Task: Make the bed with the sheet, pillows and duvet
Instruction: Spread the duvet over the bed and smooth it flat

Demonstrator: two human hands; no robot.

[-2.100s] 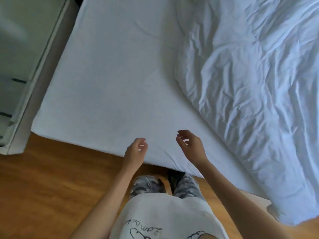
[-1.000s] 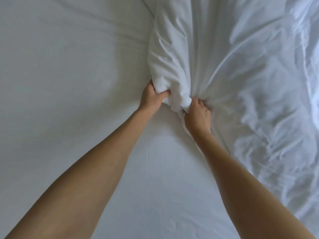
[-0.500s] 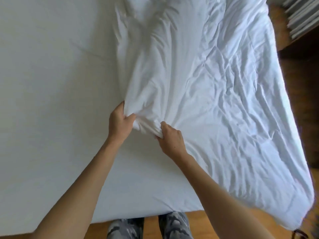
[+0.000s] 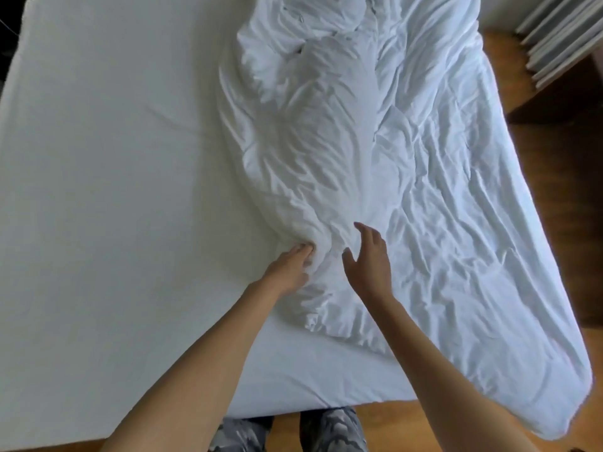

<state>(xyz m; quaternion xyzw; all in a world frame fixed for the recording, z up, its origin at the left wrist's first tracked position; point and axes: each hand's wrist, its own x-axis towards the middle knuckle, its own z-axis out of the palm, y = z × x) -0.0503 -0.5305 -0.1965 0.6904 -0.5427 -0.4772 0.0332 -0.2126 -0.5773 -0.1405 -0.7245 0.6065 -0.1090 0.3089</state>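
A white crumpled duvet [image 4: 424,197] covers the right half of the bed and hangs over its right side. Its left part is bunched into a long ridge running from the head of the bed to the foot. A smooth white sheet [image 4: 107,177] covers the mattress and lies bare on the left half. My left hand [image 4: 288,269] rests at the ridge's near end, its fingers nearly straight and their tips touching a fold. My right hand [image 4: 368,259] hovers just right of it over the duvet, fingers spread and holding nothing. No pillow is plainly visible.
I stand at the foot of the bed on a wooden floor [image 4: 385,425], my legs against the bed's edge. White slatted panels [image 4: 561,37] lean at the upper right beyond the bed. A dark gap runs along the bed's left edge.
Both hands gripped the duvet's bunched edge and dragged it toward the foot of the bed. Now the right hand has let go and lifted, and the left hand's grip has loosened.
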